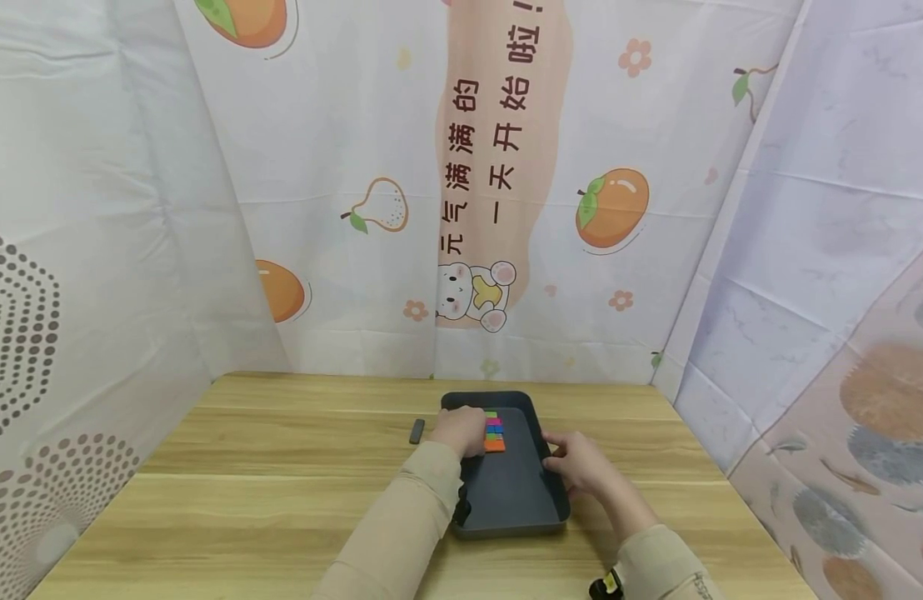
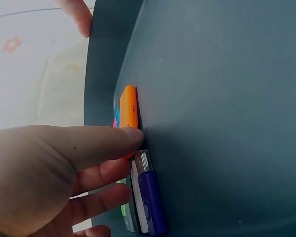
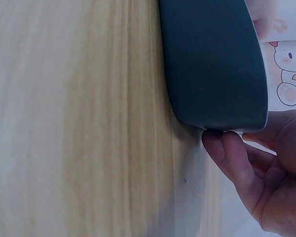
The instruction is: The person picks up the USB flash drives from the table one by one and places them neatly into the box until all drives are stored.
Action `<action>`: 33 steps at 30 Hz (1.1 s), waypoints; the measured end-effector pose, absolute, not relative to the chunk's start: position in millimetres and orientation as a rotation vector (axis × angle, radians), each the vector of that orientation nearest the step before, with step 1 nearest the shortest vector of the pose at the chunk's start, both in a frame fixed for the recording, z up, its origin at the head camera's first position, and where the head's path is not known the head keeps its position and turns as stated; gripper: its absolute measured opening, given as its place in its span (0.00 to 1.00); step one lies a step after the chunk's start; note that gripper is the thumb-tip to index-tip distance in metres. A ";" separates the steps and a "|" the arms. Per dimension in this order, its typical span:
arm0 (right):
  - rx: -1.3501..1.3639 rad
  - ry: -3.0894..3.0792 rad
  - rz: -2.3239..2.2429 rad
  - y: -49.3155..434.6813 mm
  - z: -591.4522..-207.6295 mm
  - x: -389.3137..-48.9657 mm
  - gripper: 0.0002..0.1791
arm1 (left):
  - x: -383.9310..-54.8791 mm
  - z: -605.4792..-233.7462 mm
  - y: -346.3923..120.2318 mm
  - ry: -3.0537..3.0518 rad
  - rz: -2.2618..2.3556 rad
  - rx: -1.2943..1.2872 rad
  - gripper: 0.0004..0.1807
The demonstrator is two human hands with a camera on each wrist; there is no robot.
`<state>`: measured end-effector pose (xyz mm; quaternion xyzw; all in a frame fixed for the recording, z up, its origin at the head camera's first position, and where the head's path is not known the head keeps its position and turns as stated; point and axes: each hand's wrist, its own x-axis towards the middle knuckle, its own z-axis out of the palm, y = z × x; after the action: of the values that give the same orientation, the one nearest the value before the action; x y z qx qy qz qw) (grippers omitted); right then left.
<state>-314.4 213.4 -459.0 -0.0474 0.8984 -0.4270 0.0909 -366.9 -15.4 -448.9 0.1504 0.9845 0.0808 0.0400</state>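
A dark grey tray [image 1: 510, 492] lies on the wooden table. Inside it, toward the far left, small flash drives stand packed on edge in rows; orange [image 2: 129, 106], pink, blue and green ones show. My left hand [image 1: 461, 429] reaches in over the tray's left wall. Its thumb lies against the end of the orange flash drive, with the fingers curled behind, pinching it. A purple flash drive [image 2: 152, 202] with a clear cap and a white one [image 2: 138, 197] are beside the fingers. My right hand [image 1: 581, 465] grips the tray's right wall at the rim.
Left of the tray, a dark grey flash drive [image 1: 417, 431] lies alone on the wooden table [image 1: 281, 492]. Printed curtains [image 1: 334, 275] hang behind the table and along both sides.
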 end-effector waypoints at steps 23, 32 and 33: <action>-0.142 2.691 -1.249 212.6 -460.7 -314.5 0.32 | -360.0 -427.3 -19.7 2.997 0.402 0.572 0.08; -0.149 2.687 -1.256 212.5 -460.5 -313.8 0.32 | -356.2 -402.9 -28.3 2.991 0.554 0.665 0.10; -0.149 2.686 -1.257 212.7 -460.5 -314.2 0.32 | -355.7 -401.4 -29.7 2.988 0.566 0.676 0.11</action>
<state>-314.2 212.7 -460.5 -0.0500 0.9013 -0.4217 0.0860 -355.7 -29.7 -401.4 0.2169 0.9590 0.1817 0.0131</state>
